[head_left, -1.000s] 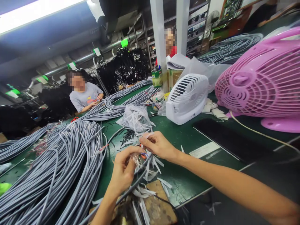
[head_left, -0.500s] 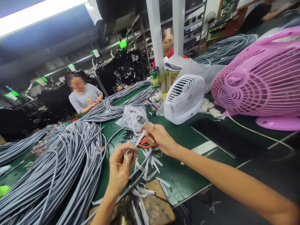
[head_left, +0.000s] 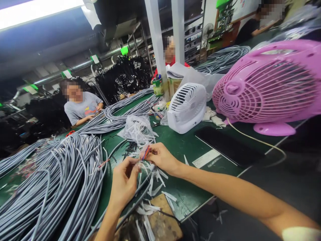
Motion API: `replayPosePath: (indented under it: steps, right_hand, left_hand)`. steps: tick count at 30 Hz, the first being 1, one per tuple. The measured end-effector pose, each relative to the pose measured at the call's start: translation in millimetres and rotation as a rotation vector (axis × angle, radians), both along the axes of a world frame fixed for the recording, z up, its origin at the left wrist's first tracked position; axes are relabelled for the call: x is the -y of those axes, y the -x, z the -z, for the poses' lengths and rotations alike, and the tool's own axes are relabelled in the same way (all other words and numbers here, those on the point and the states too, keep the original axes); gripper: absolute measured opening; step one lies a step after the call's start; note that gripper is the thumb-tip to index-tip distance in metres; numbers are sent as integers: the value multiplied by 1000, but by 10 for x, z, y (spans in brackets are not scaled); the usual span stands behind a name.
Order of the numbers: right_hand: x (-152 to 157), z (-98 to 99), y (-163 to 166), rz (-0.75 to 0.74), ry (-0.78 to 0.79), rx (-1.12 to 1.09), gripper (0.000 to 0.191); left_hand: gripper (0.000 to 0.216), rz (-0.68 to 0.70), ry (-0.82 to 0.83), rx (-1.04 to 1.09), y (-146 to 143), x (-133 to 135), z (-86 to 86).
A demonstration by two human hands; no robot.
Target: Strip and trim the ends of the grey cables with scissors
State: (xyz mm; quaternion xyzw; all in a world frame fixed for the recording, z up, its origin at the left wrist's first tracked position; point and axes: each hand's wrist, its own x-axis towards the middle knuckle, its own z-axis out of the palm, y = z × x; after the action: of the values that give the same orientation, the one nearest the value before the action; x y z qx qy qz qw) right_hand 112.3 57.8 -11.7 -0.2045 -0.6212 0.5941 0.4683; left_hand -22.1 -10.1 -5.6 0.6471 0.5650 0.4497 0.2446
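My left hand (head_left: 124, 182) is closed around the end of a grey cable (head_left: 130, 204) that runs down toward me. Thin coloured wires (head_left: 145, 153) stick out of that end, and my right hand (head_left: 162, 157) pinches them just above the left hand. White strips of torn wrapping (head_left: 152, 182) lie on the green table (head_left: 190, 147) under both hands.
A big heap of grey cables (head_left: 55, 180) fills the left. A clear bag of white strips (head_left: 137, 129), a white fan (head_left: 187, 107), a pink fan (head_left: 269, 87) and a black pad (head_left: 228, 145) stand beyond. Two people sit across the table.
My right hand came back from near the orange scissors to the cable end and now pinches the coloured wires. The view has swung a little to the right.
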Motion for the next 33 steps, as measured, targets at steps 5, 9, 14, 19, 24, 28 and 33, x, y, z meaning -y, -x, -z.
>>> replayPosePath:
  steps: [5, 9, 14, 19, 24, 28, 33]
  right_hand:
    - [-60, 59, -10, 165, -149, 116, 36]
    - [-268, 32, -71, 340, -80, 79, 32]
    - [-221, -37, -73, 72, -55, 114, 42]
    - [-10, 20, -23, -270, -88, 133, 54]
    - [-126, -22, -93, -56, -357, 348, 30]
    - [-282, -73, -175, 126, -544, 697, 26]
    - [-361, -86, -237, 237, -580, 1009, 26]
  left_hand:
    - [10, -12, -110, -175, -48, 49, -39]
    - [6, 51, -173, -108, 25, 101, -99]
    - [10, -2, -276, 52, 183, 107, -150]
    - [17, -9, -175, 200, 159, 59, -163]
    - [38, 101, 64, 589, 145, -13, -133]
    - [43, 144, 211, 754, 128, -60, -105]
    - [41, 167, 304, 785, 94, -132, -65]
